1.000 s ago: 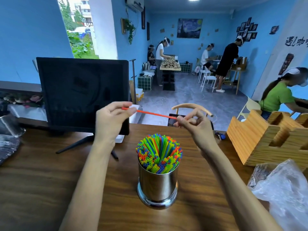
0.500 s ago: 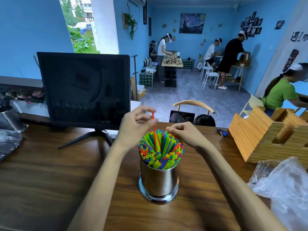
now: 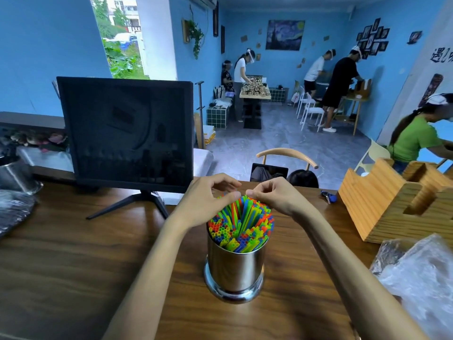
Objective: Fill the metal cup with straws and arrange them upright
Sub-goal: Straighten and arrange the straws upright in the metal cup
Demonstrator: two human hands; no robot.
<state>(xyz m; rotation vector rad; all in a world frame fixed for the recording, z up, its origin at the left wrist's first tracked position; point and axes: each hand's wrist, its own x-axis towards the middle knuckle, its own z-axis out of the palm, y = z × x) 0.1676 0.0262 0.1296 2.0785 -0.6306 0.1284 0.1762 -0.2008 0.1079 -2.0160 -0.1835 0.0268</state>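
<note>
Steel: one metal cup (image 3: 234, 271), countless straws (image 3: 241, 224), two hands.

metal cup (image 3: 234, 271) set on table (image 3: 61, 266), near its front middle | straws (image 3: 241, 224) held in cup | left hand (image 3: 208, 200) and right hand (image 3: 274, 197) placed over straws | monitor (image 3: 125, 133) behind-left | wooden holder (image 3: 397, 200) right | plastic bag (image 3: 416, 278) front-right
</note>
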